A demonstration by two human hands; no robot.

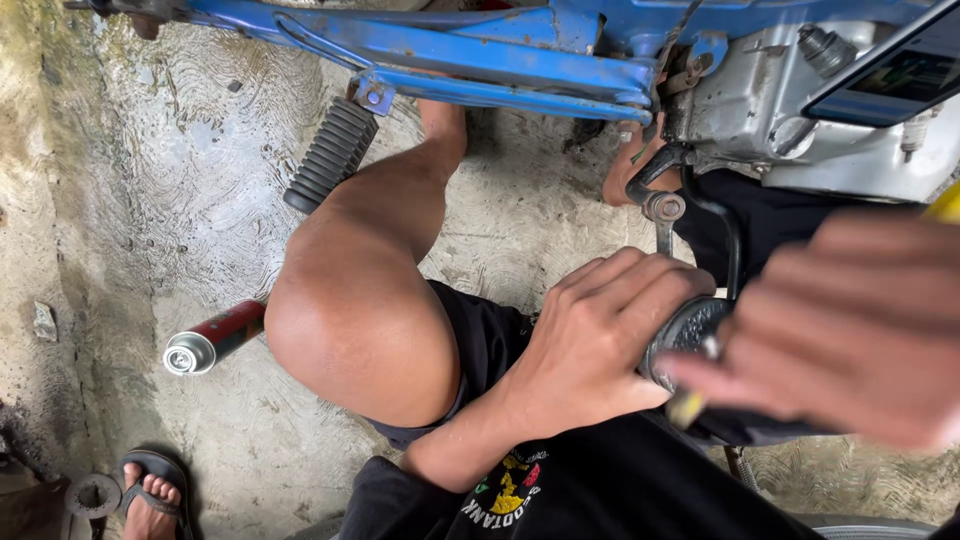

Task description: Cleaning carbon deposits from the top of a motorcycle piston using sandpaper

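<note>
Currently, left hand (600, 335) is curled around a black ribbed footpeg rubber (690, 335): fingers (640, 280) wrap over its top, closed tight on it, thumb underneath out of view. The rubber sits at the centre right of the view, just below the grey engine case (790, 110) and the black lever (690, 185) with its bolt.

Right hand (850, 330) is close to the lens and blurred. Its fingers lie together, bent inward, tips touching the end face of the rubber. A small yellowish piece (687, 408) shows under the fingertips; cannot tell what it is, or whether the hand grips it.

Blue frame (470, 50) runs across the top. A second black ribbed footpeg (330, 155) hangs from it, upper left, well apart from both hands. Bare knee (350, 320) sits between that peg and the left hand.

On the concrete floor (170, 200), a red spray can (212, 340) lies on its side, just beside the knee. Another person's sandalled foot (150, 495) shows at bottom left.
</note>
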